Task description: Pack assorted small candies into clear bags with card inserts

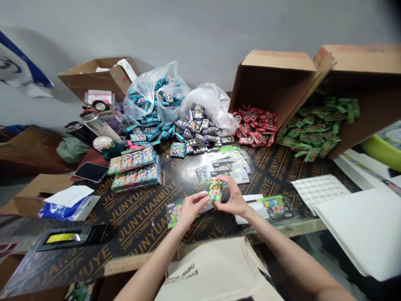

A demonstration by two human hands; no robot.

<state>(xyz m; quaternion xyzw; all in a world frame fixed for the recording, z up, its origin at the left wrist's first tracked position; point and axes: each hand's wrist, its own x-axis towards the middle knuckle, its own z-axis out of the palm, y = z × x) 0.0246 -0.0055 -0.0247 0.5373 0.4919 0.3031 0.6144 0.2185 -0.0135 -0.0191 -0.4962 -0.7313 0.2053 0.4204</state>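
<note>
Above the front middle of the table, a small green candy box (215,191) with colourful round prints is held upright. My right hand (233,196) grips it from the right, thumb below and fingers on top. My left hand (193,207) is pinched at its lower left edge, and what exactly sits between those fingertips is partly hidden. Under the left hand lies a flat printed card (174,214) with a green edge. Another green-edged card (277,207) is by my right wrist. Beyond the hands, several grey-and-white cards (230,164) lie overlapped on clear plastic.
Small blue boxes (147,125), purple boxes (200,133), red boxes (255,125) and green boxes (316,131) are heaped along the back. Stacked multicoloured packs (136,171), a phone (91,172) and a tape dispenser (73,237) are left. A white gridded tray (319,190) lies right.
</note>
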